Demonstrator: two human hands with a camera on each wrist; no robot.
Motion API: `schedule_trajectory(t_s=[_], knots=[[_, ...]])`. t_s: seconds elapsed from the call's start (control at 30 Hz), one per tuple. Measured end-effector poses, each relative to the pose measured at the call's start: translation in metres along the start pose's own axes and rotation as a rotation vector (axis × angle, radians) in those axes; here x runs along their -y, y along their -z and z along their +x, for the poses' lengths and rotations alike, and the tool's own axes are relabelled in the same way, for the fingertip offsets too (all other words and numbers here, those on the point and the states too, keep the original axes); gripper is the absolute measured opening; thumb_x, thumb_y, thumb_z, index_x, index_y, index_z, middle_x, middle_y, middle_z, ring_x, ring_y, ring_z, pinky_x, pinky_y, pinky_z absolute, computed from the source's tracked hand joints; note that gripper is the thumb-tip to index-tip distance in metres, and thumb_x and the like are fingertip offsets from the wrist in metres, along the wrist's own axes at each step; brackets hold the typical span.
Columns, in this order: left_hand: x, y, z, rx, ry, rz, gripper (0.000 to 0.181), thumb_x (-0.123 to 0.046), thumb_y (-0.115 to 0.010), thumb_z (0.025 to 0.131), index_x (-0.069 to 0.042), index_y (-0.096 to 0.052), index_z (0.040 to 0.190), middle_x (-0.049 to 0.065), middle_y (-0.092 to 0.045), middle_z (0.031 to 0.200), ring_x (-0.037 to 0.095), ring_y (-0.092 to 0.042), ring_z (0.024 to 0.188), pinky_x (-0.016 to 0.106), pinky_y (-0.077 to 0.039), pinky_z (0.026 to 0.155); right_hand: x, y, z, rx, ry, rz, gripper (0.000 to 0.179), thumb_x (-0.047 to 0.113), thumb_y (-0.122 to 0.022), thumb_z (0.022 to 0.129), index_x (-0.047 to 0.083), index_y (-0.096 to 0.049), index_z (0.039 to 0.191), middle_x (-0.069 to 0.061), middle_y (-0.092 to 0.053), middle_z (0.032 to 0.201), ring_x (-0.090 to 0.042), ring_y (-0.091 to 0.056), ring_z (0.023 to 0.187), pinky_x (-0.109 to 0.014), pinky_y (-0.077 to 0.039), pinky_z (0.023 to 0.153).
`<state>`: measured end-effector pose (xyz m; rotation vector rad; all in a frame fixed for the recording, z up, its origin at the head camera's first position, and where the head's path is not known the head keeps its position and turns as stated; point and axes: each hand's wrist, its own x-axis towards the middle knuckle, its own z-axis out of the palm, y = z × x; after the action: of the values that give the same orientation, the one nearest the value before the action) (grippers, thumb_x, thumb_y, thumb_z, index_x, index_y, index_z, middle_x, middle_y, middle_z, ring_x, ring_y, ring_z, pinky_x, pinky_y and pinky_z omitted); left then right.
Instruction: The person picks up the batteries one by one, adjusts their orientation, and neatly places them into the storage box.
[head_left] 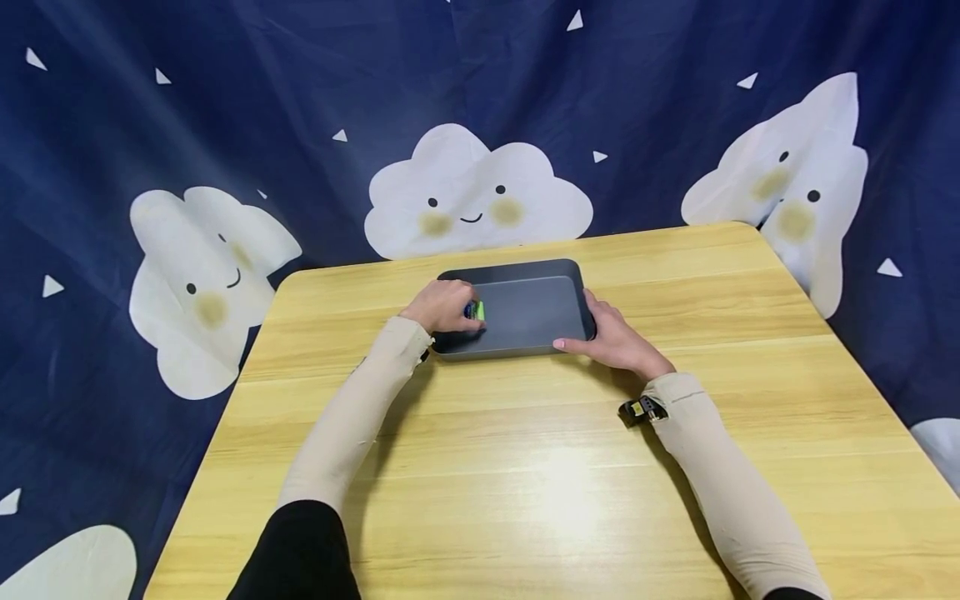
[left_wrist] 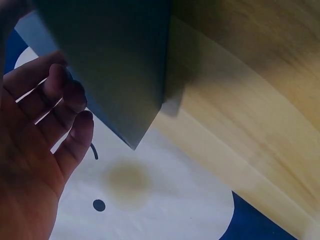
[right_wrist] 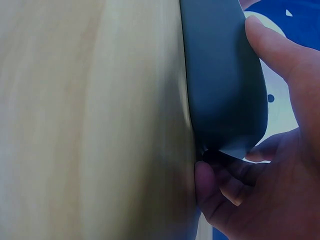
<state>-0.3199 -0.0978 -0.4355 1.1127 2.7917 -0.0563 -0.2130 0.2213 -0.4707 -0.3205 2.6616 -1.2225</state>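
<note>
A dark grey rectangular tray sits on the wooden table. Over its left end, my left hand pinches a small green and blue object, whose kind is mostly hidden by the fingers. In the left wrist view, the curled fingers of the left hand reach past the tray wall, and the object is out of sight. At the tray's near right corner, my right hand grips the rim. The right wrist view shows the thumb on the tray's edge and the fingers curled around its end.
The light wooden table extends in front of and beside the tray. A dark blue curtain printed with white clouds and triangles hangs behind the table's far edge and along its sides.
</note>
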Motion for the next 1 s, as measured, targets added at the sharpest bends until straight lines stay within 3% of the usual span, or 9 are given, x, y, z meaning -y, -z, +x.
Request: schedule_trajectory(t_s=[0.4,0.67,0.73,0.8,0.9,1.0], knots=[[-0.004,-0.003,0.0,0.033,0.027,-0.032,0.039,-0.051,-0.071,0.093,-0.014,-0.074,0.107,0.0,-0.073,0.092,0.019,-0.066,0.081,0.041,-0.057,0.077,-0.003,-0.001,0.001,0.001,-0.002,-0.004,0.123,0.058,-0.078,0.086,0.011,0.001,0.167,-0.028,-0.025,0.167,-0.045,-0.022,0.155,-0.065,-0.027,0.122],[0.001,-0.006,0.0,0.049,0.072,-0.089,0.053,-0.059,-0.068,0.092,-0.013,-0.071,0.119,0.005,-0.072,0.097,0.022,-0.066,0.082,0.041,-0.056,0.076,-0.003,0.0,0.003,-0.001,0.005,-0.011,0.122,0.058,-0.078,0.086,0.013,0.0,0.167,-0.028,-0.027,0.166,-0.045,-0.024,0.154,-0.065,-0.028,0.122],[0.002,-0.003,-0.003,0.018,0.078,-0.107,0.06,-0.06,-0.066,0.092,-0.011,-0.07,0.125,0.007,-0.074,0.106,0.023,-0.069,0.089,0.042,-0.058,0.08,-0.003,0.0,0.003,-0.001,0.01,-0.012,0.121,0.057,-0.078,0.086,0.013,0.0,0.167,-0.028,-0.027,0.166,-0.045,-0.025,0.154,-0.065,-0.028,0.122],[0.002,0.003,-0.008,-0.027,0.095,-0.159,0.063,-0.059,-0.066,0.093,-0.009,-0.068,0.131,0.009,-0.074,0.104,0.025,-0.069,0.088,0.044,-0.057,0.079,-0.003,0.001,0.004,0.001,0.019,-0.011,0.12,0.055,-0.078,0.087,0.012,0.0,0.167,-0.029,-0.028,0.165,-0.046,-0.027,0.153,-0.065,-0.028,0.122],[-0.001,0.017,-0.022,-0.133,0.127,-0.244,0.063,-0.054,-0.066,0.096,-0.008,-0.064,0.139,0.007,-0.07,0.092,0.023,-0.064,0.078,0.041,-0.054,0.072,-0.004,0.004,0.003,0.014,0.018,-0.001,0.119,0.054,-0.077,0.088,0.011,0.0,0.167,-0.03,-0.025,0.166,-0.046,-0.027,0.154,-0.065,-0.028,0.122],[-0.005,0.031,-0.041,-0.257,0.153,-0.315,0.058,-0.054,-0.065,0.097,-0.012,-0.065,0.137,0.002,-0.058,0.077,0.019,-0.054,0.068,0.035,-0.045,0.066,-0.003,0.011,0.002,0.041,-0.02,0.005,0.12,0.058,-0.074,0.09,0.008,0.003,0.166,-0.029,-0.02,0.169,-0.045,-0.023,0.156,-0.063,-0.025,0.125]])
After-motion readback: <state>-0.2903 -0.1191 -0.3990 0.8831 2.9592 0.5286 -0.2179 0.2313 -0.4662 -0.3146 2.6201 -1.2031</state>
